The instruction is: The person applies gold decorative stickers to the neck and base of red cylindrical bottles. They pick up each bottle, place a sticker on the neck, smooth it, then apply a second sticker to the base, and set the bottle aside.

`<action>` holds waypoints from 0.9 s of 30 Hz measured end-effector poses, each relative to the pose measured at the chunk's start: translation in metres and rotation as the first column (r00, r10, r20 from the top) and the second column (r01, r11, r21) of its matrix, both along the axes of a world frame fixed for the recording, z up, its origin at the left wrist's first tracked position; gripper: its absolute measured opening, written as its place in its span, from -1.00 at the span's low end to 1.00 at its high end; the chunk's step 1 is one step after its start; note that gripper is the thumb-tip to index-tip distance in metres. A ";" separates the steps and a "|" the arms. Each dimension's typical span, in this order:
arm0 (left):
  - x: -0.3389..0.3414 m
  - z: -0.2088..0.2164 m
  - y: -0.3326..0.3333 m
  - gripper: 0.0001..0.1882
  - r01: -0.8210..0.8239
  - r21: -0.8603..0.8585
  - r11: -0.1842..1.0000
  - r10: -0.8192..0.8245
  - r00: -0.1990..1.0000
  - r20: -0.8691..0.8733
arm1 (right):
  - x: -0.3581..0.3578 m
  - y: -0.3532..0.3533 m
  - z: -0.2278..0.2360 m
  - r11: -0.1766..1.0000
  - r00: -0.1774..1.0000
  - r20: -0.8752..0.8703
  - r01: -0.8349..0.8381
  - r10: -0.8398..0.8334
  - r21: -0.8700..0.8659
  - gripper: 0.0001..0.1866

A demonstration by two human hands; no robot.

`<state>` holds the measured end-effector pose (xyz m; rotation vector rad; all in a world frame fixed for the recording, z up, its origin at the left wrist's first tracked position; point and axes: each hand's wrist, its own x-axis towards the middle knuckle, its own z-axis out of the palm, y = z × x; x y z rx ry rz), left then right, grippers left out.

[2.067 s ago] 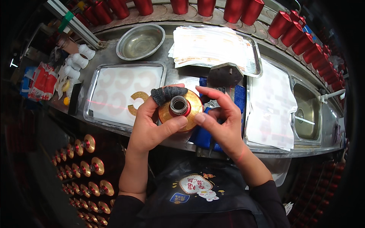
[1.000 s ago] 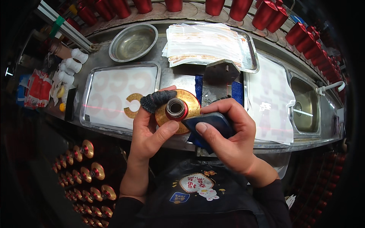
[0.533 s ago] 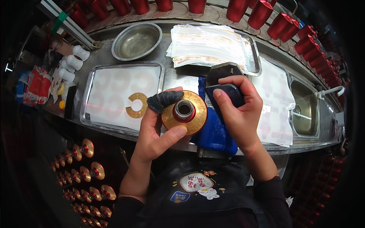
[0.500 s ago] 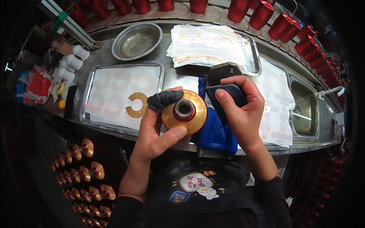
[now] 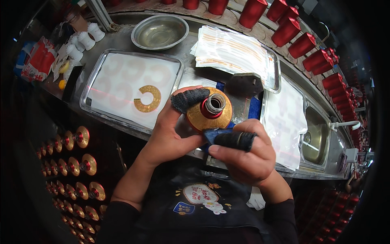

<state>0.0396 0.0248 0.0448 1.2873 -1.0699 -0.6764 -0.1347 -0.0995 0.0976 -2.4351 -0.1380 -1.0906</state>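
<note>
My left hand [image 5: 164, 136] is closed around a red bottle [image 5: 221, 116] with a threaded silver neck pointing up. Its sloping shoulder carries a gold patterned ring label [image 5: 197, 118]. A dark knitted cover [image 5: 190, 99] sits on a left finger, which rests on the label. My right hand [image 5: 254, 158] grips a flat dark blue piece [image 5: 215, 132] with a thick black part, its exact kind unclear. The blue edge meets the bottle's near right rim. On the white sheet in the left tray lies a C-shaped gold label [image 5: 155, 101].
The metal tray [image 5: 83, 95] is to the left, with a steel bowl [image 5: 160, 32] behind it. Stacked white sheets [image 5: 227, 51] lie at the back. A dark angular block [image 5: 243, 84] stands behind the bottle. Rightward is a sink [image 5: 310, 142]. Red bottles [image 5: 284, 32] line the back conveyor.
The right hand has come down and toward me, bringing the blue piece from beside the bottle to its near rim. The bottle is tilted slightly differently, and the whole view has turned.
</note>
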 end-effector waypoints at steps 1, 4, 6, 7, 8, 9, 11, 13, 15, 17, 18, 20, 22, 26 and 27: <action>-0.004 0.000 0.000 -0.17 -0.032 -0.050 0.998 0.035 0.998 0.060 | 0.000 -0.001 0.001 0.998 0.999 0.028 0.021 -0.022 0.062 -0.68; -0.015 0.001 -0.002 -0.20 -0.188 -0.151 0.970 0.226 0.930 0.290 | 0.002 0.000 0.001 0.996 0.996 0.016 0.084 -0.084 -0.038 -0.70; -0.024 -0.001 -0.006 -0.20 -0.282 -0.211 0.936 0.343 0.866 0.363 | 0.004 0.004 0.000 0.995 1.000 -0.023 0.005 -0.007 -0.102 -0.70; -0.025 -0.001 -0.013 -0.20 -0.341 -0.176 0.924 0.383 0.839 0.386 | 0.007 0.003 0.001 1.000 0.997 -0.073 -0.013 0.014 0.015 -0.67; -0.030 -0.004 -0.014 -0.20 -0.381 -0.163 0.910 0.414 0.851 0.323 | 0.006 0.005 0.002 0.998 0.999 -0.031 0.016 -0.014 0.067 -0.64; -0.032 -0.006 -0.017 -0.19 -0.402 -0.179 0.898 0.440 0.825 0.354 | 0.008 0.003 0.004 0.992 0.998 0.007 0.054 -0.055 0.115 -0.62; -0.038 -0.009 -0.018 -0.18 -0.447 -0.209 0.870 0.493 0.770 0.405 | 0.011 0.003 0.004 0.977 0.980 0.003 0.198 -0.199 0.076 -0.60; -0.042 -0.013 -0.021 -0.16 -0.483 -0.198 0.853 0.520 0.745 0.419 | 0.012 0.004 0.006 0.997 0.997 -0.035 0.069 -0.070 -0.025 -0.59; -0.039 -0.012 -0.022 -0.15 -0.477 -0.198 0.856 0.515 0.759 0.399 | 0.012 0.004 0.007 0.993 0.998 -0.013 0.070 -0.069 0.095 -0.59; -0.029 -0.009 -0.023 -0.16 -0.434 -0.237 0.869 0.494 0.786 0.372 | 0.011 0.003 0.007 0.976 0.977 0.007 0.214 -0.215 0.044 -0.60; -0.020 -0.007 -0.023 -0.17 -0.406 -0.228 0.885 0.464 0.804 0.372 | 0.012 0.002 0.006 0.982 0.983 -0.018 0.182 -0.181 0.048 -0.60; 0.002 -0.003 -0.022 -0.17 -0.111 -0.088 0.990 0.126 0.973 0.195 | 0.010 0.003 0.005 0.986 0.991 -0.017 0.134 -0.133 0.097 -0.60; 0.006 0.000 -0.023 -0.18 0.032 -0.041 0.999 -0.026 0.991 0.134 | 0.009 0.003 0.004 0.974 0.984 0.000 0.175 -0.176 0.141 -0.61; -0.019 -0.006 -0.030 -0.15 -0.204 -0.230 0.952 0.273 0.904 0.328 | 0.011 0.007 0.001 0.980 0.984 -0.006 0.181 -0.181 0.081 -0.60; -0.030 -0.009 -0.030 -0.08 -0.322 -0.311 0.894 0.434 0.794 0.426 | 0.012 0.008 -0.001 0.978 0.981 -0.004 0.193 -0.194 0.081 -0.61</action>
